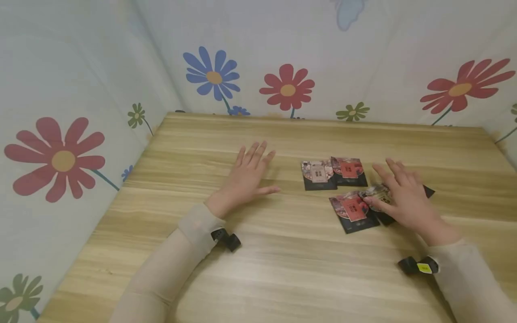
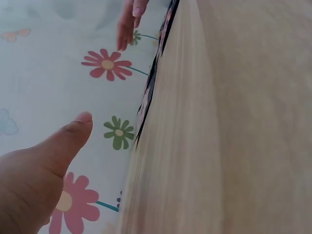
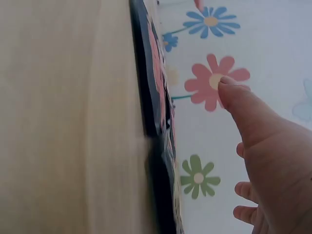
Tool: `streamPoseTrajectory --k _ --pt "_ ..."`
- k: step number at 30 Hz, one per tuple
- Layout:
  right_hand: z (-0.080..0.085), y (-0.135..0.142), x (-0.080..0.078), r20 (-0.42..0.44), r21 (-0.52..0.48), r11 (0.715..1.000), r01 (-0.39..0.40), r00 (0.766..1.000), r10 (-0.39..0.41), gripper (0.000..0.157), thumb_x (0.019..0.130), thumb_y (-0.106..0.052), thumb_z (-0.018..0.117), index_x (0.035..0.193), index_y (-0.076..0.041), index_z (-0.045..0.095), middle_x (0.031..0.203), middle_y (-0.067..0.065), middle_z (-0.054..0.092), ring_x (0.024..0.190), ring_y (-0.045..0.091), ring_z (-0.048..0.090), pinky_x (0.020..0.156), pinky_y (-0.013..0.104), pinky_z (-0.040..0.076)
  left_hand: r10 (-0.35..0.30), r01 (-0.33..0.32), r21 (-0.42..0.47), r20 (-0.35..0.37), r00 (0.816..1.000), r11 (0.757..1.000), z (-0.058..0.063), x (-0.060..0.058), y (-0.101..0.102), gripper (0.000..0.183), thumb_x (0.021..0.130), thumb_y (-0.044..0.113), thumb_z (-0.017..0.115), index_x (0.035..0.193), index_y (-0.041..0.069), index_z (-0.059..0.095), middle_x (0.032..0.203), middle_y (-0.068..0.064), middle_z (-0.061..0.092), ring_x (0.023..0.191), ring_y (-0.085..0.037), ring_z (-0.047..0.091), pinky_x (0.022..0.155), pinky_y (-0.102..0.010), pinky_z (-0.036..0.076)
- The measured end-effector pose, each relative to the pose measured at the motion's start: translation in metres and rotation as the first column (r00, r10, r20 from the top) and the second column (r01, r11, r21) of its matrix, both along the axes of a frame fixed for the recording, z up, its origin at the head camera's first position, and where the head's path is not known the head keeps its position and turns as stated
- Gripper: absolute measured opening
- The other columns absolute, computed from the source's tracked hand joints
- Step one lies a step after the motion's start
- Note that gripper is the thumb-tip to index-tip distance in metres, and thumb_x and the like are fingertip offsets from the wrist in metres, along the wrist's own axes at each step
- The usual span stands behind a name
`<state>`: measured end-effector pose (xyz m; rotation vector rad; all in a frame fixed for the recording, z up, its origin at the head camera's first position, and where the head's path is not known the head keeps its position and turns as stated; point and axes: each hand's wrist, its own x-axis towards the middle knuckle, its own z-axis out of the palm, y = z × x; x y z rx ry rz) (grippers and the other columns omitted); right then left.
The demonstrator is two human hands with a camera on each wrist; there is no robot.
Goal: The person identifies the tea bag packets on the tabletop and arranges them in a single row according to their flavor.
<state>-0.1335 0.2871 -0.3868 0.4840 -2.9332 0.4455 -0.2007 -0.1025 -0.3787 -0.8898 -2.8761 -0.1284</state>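
Several flat square packets with black lower edges and food-like pictures lie on the wooden table. At the back, a packet with a pale label (image 1: 318, 174) is partly overlapped by a packet with a red label (image 1: 349, 171). Nearer the front lies another red-labelled packet (image 1: 353, 211). My right hand (image 1: 408, 202), fingers spread, is over a further packet (image 1: 378, 194) and hides much of it; the right wrist view shows the thumb (image 3: 248, 114) raised off the packets. Left of them, my left hand (image 1: 247, 177) is spread above the table, holding nothing.
The wooden table (image 1: 258, 273) ends at the back and left against a white cloth (image 1: 250, 27) printed with large flowers. Each wrist wears a small black camera, one at the left cuff (image 1: 226, 239) and one at the right cuff (image 1: 418, 265).
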Motion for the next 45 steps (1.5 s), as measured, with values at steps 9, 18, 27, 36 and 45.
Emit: streamPoseTrajectory --k 9,18,27,36,45 --pt "0.003 -0.020 0.014 -0.040 -0.068 0.991 -0.117 0.993 0.114 0.086 0.084 -0.034 0.072 0.154 -0.019 0.023 0.154 0.022 0.026 0.133 0.050 0.033 0.094 0.071 0.037 -0.036 0.035 -0.018 -0.027 0.999 0.999 0.005 0.006 0.020 0.093 0.085 0.068 0.052 0.154 0.014 0.020 0.162 -0.014 0.008 0.150 -0.032 0.011 0.124 -0.050 0.005" --pt "-0.001 -0.039 0.029 -0.050 -0.061 0.981 -0.182 0.983 0.179 0.070 0.083 -0.032 0.074 0.143 -0.009 0.044 0.145 0.019 0.044 0.125 0.045 0.047 0.094 0.061 0.045 -0.103 0.104 0.013 -0.034 0.994 0.994 0.000 0.006 0.041 0.088 0.087 0.062 0.055 0.152 0.012 0.025 0.160 -0.016 0.020 0.147 -0.033 0.022 0.123 -0.047 0.017" --pt "-0.006 -0.050 0.035 -0.137 -0.044 0.965 -0.259 0.958 0.251 0.054 0.083 -0.028 0.074 0.131 -0.010 0.058 0.133 0.012 0.058 0.119 0.034 0.056 0.092 0.052 0.050 -0.139 0.139 0.076 -0.002 0.990 0.987 -0.011 0.001 0.061 0.081 0.086 0.059 0.059 0.146 0.008 0.037 0.152 -0.015 0.035 0.141 -0.030 0.033 0.121 -0.044 0.024" --pt "-0.014 -0.050 0.035 -0.200 -0.012 0.959 -0.284 0.940 0.276 0.053 0.075 -0.026 0.080 0.122 -0.007 0.065 0.122 0.010 0.064 0.115 0.033 0.057 0.094 0.049 0.048 -0.175 0.175 0.078 -0.005 0.984 0.981 -0.025 -0.005 0.086 0.077 0.086 0.058 0.060 0.143 0.009 0.042 0.143 -0.011 0.046 0.136 -0.025 0.040 0.120 -0.039 0.026" --pt "-0.021 -0.052 0.035 -0.160 0.010 0.959 -0.283 0.946 0.281 0.050 0.077 -0.028 0.079 0.121 -0.007 0.066 0.122 0.008 0.063 0.113 0.030 0.057 0.090 0.049 0.051 -0.177 0.169 0.113 0.066 0.982 0.979 -0.036 -0.014 0.102 0.070 0.089 0.054 0.059 0.143 0.012 0.043 0.141 -0.008 0.048 0.134 -0.022 0.041 0.119 -0.036 0.029"
